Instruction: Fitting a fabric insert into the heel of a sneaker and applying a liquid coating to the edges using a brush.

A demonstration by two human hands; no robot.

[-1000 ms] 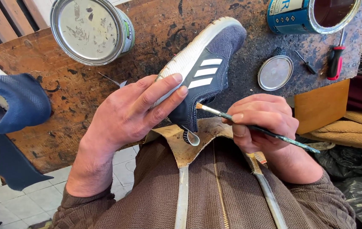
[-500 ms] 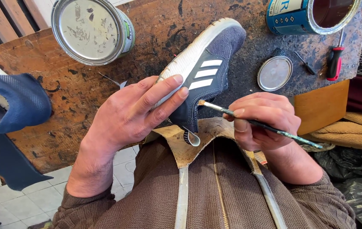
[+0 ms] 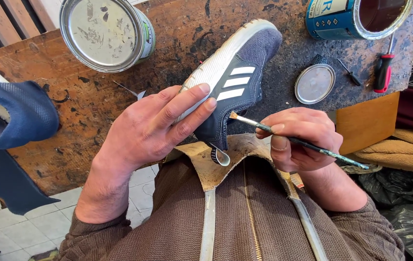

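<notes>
My left hand (image 3: 153,130) grips a dark blue sneaker (image 3: 238,77) with a white sole and white side stripes, holding it heel-down against my chest with the toe pointing away over the workbench. My right hand (image 3: 303,137) pinches a thin brush (image 3: 308,143), whose bristle tip sits just off the shoe's heel side. A worn leather apron bib (image 3: 216,166) lies under the heel.
On the stained wooden bench (image 3: 95,104) stand a closed tin can (image 3: 105,31) at the far left and an open blue can (image 3: 356,17) at the far right. A round lid (image 3: 315,83) and a red-handled screwdriver (image 3: 383,70) lie nearby. Another blue shoe (image 3: 13,116) sits at left.
The brush tip has moved slightly up and left along the shoe's heel side. My left hand and the shoe have stayed almost still.
</notes>
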